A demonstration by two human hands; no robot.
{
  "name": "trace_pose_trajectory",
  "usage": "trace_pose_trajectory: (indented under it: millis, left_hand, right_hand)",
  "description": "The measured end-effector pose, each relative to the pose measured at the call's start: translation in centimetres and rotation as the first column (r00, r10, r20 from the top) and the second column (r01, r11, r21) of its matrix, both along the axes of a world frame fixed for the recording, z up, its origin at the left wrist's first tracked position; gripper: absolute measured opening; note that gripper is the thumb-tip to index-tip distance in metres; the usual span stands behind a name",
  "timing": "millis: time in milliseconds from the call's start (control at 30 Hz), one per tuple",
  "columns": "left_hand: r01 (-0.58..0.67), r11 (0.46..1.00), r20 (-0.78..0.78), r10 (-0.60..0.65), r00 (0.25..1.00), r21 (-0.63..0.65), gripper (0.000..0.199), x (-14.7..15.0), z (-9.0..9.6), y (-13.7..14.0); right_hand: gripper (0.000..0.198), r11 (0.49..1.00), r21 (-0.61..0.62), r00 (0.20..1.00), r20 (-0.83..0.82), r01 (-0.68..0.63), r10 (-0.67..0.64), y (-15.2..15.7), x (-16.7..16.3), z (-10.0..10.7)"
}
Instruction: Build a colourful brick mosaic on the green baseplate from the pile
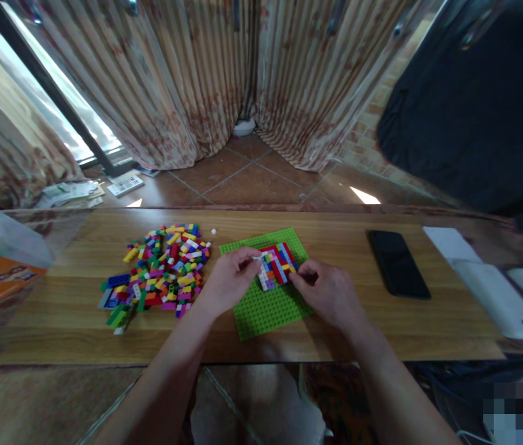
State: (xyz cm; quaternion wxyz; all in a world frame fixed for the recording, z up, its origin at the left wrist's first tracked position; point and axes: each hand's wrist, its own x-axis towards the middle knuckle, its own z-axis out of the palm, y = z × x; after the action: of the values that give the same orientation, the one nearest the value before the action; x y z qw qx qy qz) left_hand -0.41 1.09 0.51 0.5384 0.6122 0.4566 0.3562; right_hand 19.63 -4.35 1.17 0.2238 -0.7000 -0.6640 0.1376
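A green baseplate (pixel 271 315) lies slightly turned on the wooden table, bearing a low build of coloured bricks (pixel 277 264) in red, blue, white, yellow and orange. At the build's left edge, my left hand (pixel 231 278) has thumb and forefinger pinched together around a small white brick (pixel 258 258), partly hidden by the fingers. My right hand (pixel 326 289) is at the right edge of the build, its fingers curled and thumb and forefinger close together by the bricks. Whatever may be between those right fingertips is hidden.
A wide heap of loose bricks (pixel 169 266) covers the table left of the baseplate. One white piece (pixel 214 231) lies apart from it. A black phone (pixel 398 264) rests on the right, beside white objects (pixel 502 296). A clear plastic tub (pixel 2 247) stands at the far left.
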Motion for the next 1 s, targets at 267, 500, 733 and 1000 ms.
trace_pose_trajectory:
  millis: [267,500,733,1000]
  left_hand:
    - [-0.003,1.000,-0.008,0.004,1.000,0.006,0.016,-0.1,0.1,0.0]
    - [0.007,1.000,-0.036,-0.007,0.999,0.005,0.017,-0.2,0.0,0.0]
    - [0.015,1.000,-0.097,-0.015,0.995,0.007,0.018,-0.3,0.5,0.0]
    - [0.009,0.999,-0.115,-0.004,0.993,0.048,0.018,-0.6,0.9,-0.1]
  right_hand:
    - [0.027,1.000,-0.030,1.000,-0.026,0.000,-0.001,0.0,0.1,0.3]
    - [0.040,0.992,0.023,0.976,-0.184,0.127,-0.121,0.6,0.5,0.3]
    - [0.040,0.992,-0.006,0.992,-0.032,0.125,-0.125,1.1,-0.4,-0.7]
    - [0.038,0.985,-0.071,0.984,-0.071,0.158,-0.163,1.2,-0.5,-0.9]
